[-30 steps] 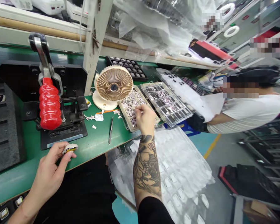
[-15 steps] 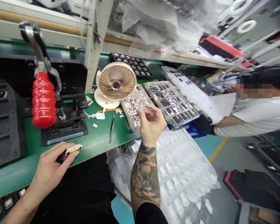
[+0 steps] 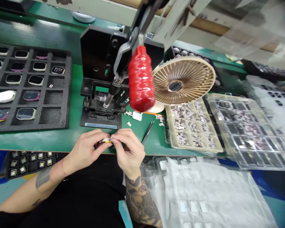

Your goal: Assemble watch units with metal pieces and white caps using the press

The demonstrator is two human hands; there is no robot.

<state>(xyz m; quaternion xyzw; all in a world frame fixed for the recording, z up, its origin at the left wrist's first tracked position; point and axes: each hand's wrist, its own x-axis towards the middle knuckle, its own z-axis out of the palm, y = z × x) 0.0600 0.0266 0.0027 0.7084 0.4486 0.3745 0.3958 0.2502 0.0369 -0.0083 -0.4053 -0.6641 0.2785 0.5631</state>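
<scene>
Just above the table's front edge, my left hand (image 3: pixel 89 147) grips a smartwatch case (image 3: pixel 106 140) between thumb and fingers. The case is thin and pale-rimmed, held edge-on, with a strip of yellow along its underside. My right hand (image 3: pixel 128 148) is closed in a pinch at the right end of the case, its fingertips touching or nearly touching it. Whatever sits in that pinch is too small or hidden to make out. Directly behind both hands stands a black hand press (image 3: pixel 102 107) with a red ribbed handle (image 3: pixel 142 82).
On the left, a grey foam tray (image 3: pixel 66 91) holds several watch cases. Tweezers (image 3: pixel 147 132) lie to the right, before a desk fan (image 3: pixel 182 83). Beyond are a compartment box (image 3: pixel 218 146) of small pale parts and a clear divided box (image 3: pixel 251 166). Plastic-covered trays (image 3: pixel 218 186) sit below the table edge.
My right hand has moved left from the box of small parts to the watch case in my left hand. The view has swung left, bringing the foam tray into sight.
</scene>
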